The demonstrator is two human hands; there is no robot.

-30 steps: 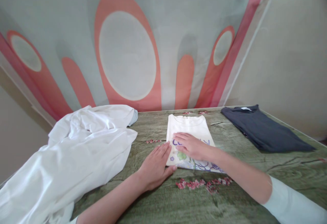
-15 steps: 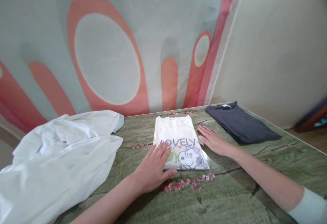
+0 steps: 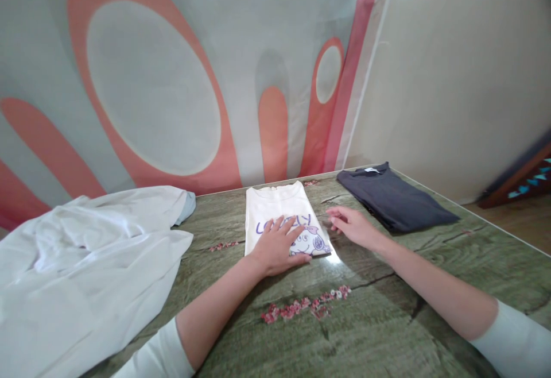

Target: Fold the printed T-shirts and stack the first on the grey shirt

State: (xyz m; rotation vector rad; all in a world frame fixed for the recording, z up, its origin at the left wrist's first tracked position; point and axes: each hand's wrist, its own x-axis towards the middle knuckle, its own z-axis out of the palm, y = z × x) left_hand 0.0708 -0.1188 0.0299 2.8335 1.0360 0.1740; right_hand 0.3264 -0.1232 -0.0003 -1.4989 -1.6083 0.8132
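Note:
A white T-shirt [image 3: 278,197] lies folded in a neat rectangle, its purple "LOVELY" lettering and cartoon dog print facing up. Across the lower left of that print my left hand [image 3: 279,246] rests flat with fingers spread, covering part of the letters. Just to the right of the shirt is my right hand [image 3: 350,224], its fingers loosely curled and a little apart, holding nothing that I can see. A folded dark grey T-shirt [image 3: 396,200] with a white neck label lies farther right.
The wood-patterned table [image 3: 365,320] carries printed pink flowers [image 3: 305,307]. A loose pile of white cloth [image 3: 99,274] covers its left side. Behind the back edge stands a wall [image 3: 241,50] with orange shapes.
The folded white shirt has moved away from me, toward the back edge, with my left hand on it. My right hand's fingers have curled from lying flat. The view has shifted slightly.

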